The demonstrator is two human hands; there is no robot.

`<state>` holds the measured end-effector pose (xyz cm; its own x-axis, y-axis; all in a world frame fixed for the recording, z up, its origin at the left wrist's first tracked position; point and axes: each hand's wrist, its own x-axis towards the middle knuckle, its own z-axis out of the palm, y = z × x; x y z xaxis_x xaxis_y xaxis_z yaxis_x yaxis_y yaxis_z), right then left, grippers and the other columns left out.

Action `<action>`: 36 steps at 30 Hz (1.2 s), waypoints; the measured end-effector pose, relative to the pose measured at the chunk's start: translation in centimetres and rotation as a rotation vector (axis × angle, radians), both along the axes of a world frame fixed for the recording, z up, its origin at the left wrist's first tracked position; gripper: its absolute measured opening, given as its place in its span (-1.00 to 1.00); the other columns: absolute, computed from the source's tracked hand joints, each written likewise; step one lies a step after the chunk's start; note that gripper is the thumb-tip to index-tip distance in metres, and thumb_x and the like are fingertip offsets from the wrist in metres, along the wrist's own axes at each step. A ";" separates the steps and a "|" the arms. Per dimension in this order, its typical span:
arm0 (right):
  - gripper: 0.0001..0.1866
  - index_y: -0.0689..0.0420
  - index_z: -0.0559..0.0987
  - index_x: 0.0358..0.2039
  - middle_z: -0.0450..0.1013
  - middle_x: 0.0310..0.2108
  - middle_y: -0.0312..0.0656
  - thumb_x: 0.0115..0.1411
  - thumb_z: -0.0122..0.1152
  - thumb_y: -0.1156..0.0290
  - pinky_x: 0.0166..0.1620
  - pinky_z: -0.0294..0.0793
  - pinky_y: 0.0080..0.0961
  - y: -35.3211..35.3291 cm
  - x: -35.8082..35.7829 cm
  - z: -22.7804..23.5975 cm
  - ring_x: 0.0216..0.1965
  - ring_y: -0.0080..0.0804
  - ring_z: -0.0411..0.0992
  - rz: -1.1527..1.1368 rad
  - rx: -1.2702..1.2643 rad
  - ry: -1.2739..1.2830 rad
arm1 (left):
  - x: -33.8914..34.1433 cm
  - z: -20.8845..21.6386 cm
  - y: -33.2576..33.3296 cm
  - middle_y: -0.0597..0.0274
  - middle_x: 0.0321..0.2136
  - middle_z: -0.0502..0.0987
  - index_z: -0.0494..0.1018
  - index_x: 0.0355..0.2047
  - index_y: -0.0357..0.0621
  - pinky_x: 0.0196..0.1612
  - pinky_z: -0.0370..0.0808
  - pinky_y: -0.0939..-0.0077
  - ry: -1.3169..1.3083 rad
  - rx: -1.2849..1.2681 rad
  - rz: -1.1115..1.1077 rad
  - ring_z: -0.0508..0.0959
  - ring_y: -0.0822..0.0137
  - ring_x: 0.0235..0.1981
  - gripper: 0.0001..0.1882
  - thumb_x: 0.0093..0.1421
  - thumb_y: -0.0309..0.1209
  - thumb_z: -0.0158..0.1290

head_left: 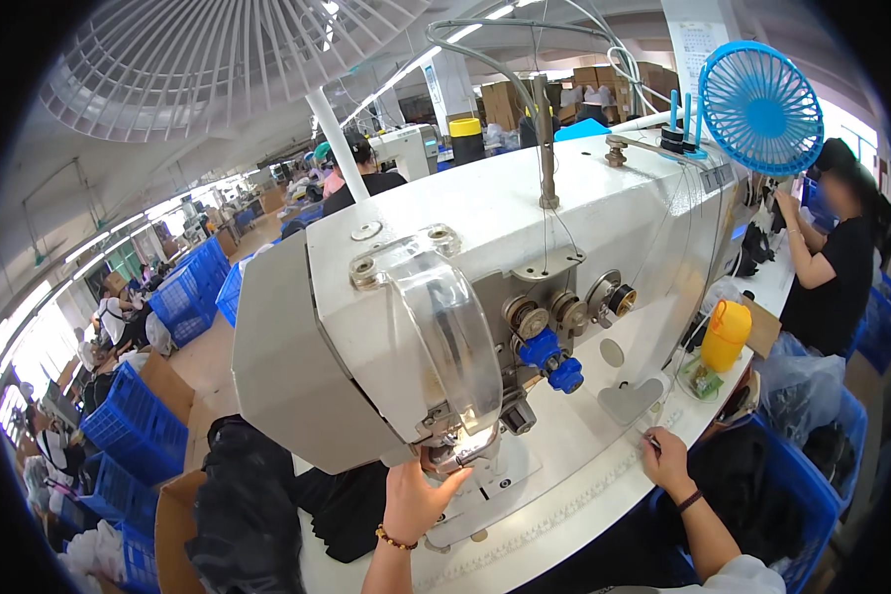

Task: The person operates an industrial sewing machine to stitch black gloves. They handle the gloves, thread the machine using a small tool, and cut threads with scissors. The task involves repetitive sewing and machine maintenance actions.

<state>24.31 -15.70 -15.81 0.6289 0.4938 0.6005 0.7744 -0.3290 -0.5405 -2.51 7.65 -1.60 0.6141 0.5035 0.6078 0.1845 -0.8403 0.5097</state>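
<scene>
A large white sewing machine (416,247) fills the middle of the view, its head slanting toward the lower left. My left hand (412,503) reaches up to the lit needle area (455,450) under the clear curved guard (445,317). Its thumb stretches to the right, while the machine hides most of the other fingers. At the right edge of the machine's bed, my right hand (667,461) is closed around something small and dark that I cannot make out. Black fabric (342,510) lies on the table, left of my left hand.
More black cloth (243,505) hangs at the table's left. A yellow container (727,335) stands at the right. Blue crates (134,421) line the left floor; another crate (812,515) sits lower right. A blue fan (762,109) is mounted above. A person in black (832,267) works at right.
</scene>
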 end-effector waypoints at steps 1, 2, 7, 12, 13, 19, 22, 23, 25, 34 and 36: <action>-0.88 0.18 0.44 -0.49 0.37 -0.60 -0.07 -0.11 0.10 0.46 -0.51 0.28 -0.34 0.0 0.1 -0.1 -0.60 -0.12 0.32 -0.003 -0.007 -0.002 | 0.0 0.0 0.0 0.20 -0.54 0.39 0.26 -0.26 -0.25 -0.44 0.32 0.47 0.003 -0.001 0.003 0.36 0.32 -0.54 -0.41 -0.30 -0.34 0.29; -0.88 0.18 0.45 -0.50 0.38 -0.60 -0.08 -0.12 0.10 0.46 -0.51 0.27 -0.35 0.0 0.3 -0.4 -0.61 -0.14 0.32 -0.005 -0.013 -0.003 | 0.0 0.1 -0.1 0.20 -0.54 0.39 0.26 -0.27 -0.25 -0.44 0.32 0.47 0.007 -0.001 0.007 0.36 0.32 -0.54 -0.42 -0.30 -0.34 0.29; -0.91 0.18 0.47 -0.56 0.38 -0.62 -0.09 -0.13 0.10 0.46 -0.53 0.27 -0.35 0.1 0.2 -0.5 -0.63 -0.15 0.32 -0.019 0.040 0.042 | 0.1 -0.1 0.0 0.21 -0.55 0.39 0.28 -0.29 -0.25 -0.46 0.31 0.48 -0.001 -0.012 0.000 0.35 0.33 -0.55 -0.44 -0.30 -0.34 0.28; -0.91 0.19 0.47 -0.58 0.37 -0.64 -0.09 -0.14 0.11 0.46 -0.53 0.27 -0.36 0.1 0.3 -0.6 -0.65 -0.16 0.32 -0.035 0.045 0.019 | 0.2 -0.1 0.1 0.21 -0.55 0.38 0.29 -0.28 -0.25 -0.47 0.31 0.49 -0.034 0.012 -0.029 0.33 0.34 -0.56 -0.44 -0.29 -0.34 0.28; -0.91 0.19 0.47 -0.58 0.37 -0.64 -0.10 -0.14 0.11 0.46 -0.53 0.27 -0.36 0.2 0.2 -0.6 -0.65 -0.16 0.32 -0.036 0.046 0.022 | 0.2 -0.1 0.1 0.21 -0.54 0.38 0.29 -0.28 -0.25 -0.47 0.31 0.49 -0.026 0.000 -0.025 0.33 0.34 -0.55 -0.45 -0.29 -0.34 0.27; -0.93 0.22 0.47 -0.60 0.36 -0.67 -0.11 -0.12 0.10 0.49 -0.58 0.30 -0.50 0.1 0.3 -0.5 -0.69 -0.29 0.33 -0.024 0.060 -0.043 | 0.0 0.0 0.0 0.22 -0.54 0.37 0.30 -0.31 -0.26 -0.46 0.31 0.49 0.011 -0.035 -0.007 0.33 0.34 -0.55 -0.47 -0.29 -0.34 0.27; -0.93 0.22 0.47 -0.60 0.36 -0.67 -0.11 -0.12 0.10 0.50 -0.58 0.30 -0.51 0.2 0.3 -0.6 -0.69 -0.30 0.33 -0.023 0.066 -0.060 | 0.0 0.0 0.0 0.23 -0.55 0.36 0.31 -0.32 -0.26 -0.45 0.30 0.49 0.007 -0.033 -0.004 0.33 0.34 -0.55 -0.48 -0.29 -0.34 0.27; -0.93 0.22 0.47 -0.60 0.36 -0.67 -0.11 -0.12 0.10 0.50 -0.58 0.30 -0.51 0.2 0.3 -0.6 -0.69 -0.30 0.33 -0.027 0.064 -0.063 | 0.1 0.0 0.0 0.23 -0.56 0.36 0.31 -0.33 -0.26 -0.45 0.30 0.49 0.009 -0.033 -0.001 0.32 0.34 -0.55 -0.49 -0.29 -0.33 0.27; -0.93 0.22 0.47 -0.60 0.36 -0.67 -0.11 -0.12 0.10 0.50 -0.58 0.30 -0.51 0.2 0.3 -0.7 -0.68 -0.30 0.33 -0.032 0.063 -0.050 | 0.0 -0.1 0.0 0.24 -0.57 0.35 0.31 -0.35 -0.26 -0.45 0.29 0.48 0.018 -0.012 0.006 0.32 0.33 -0.55 -0.50 -0.29 -0.33 0.28; -0.93 0.22 0.47 -0.59 0.36 -0.67 -0.11 -0.12 0.10 0.49 -0.59 0.30 -0.52 0.2 0.6 -1.0 -0.68 -0.31 0.34 -0.038 0.064 -0.046 | 0.1 0.0 -0.1 0.24 -0.58 0.33 0.33 -0.41 -0.27 -0.46 0.27 0.48 0.028 -0.016 0.020 0.30 0.33 -0.56 -0.53 -0.30 -0.31 0.28; -0.93 0.22 0.47 -0.59 0.36 -0.67 -0.11 -0.12 0.10 0.49 -0.58 0.30 -0.52 0.2 0.5 -1.0 -0.68 -0.31 0.34 -0.039 0.064 -0.036 | 0.0 -0.2 0.1 0.24 -0.58 0.33 0.33 -0.41 -0.27 -0.47 0.27 0.48 0.020 -0.030 0.015 0.29 0.33 -0.56 -0.53 -0.30 -0.31 0.28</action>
<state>24.83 -15.50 -16.84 0.6245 0.4289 0.6528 0.7809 -0.3248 -0.5336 -2.46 7.72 -1.80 0.6186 0.5304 0.5797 0.2074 -0.8218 0.5306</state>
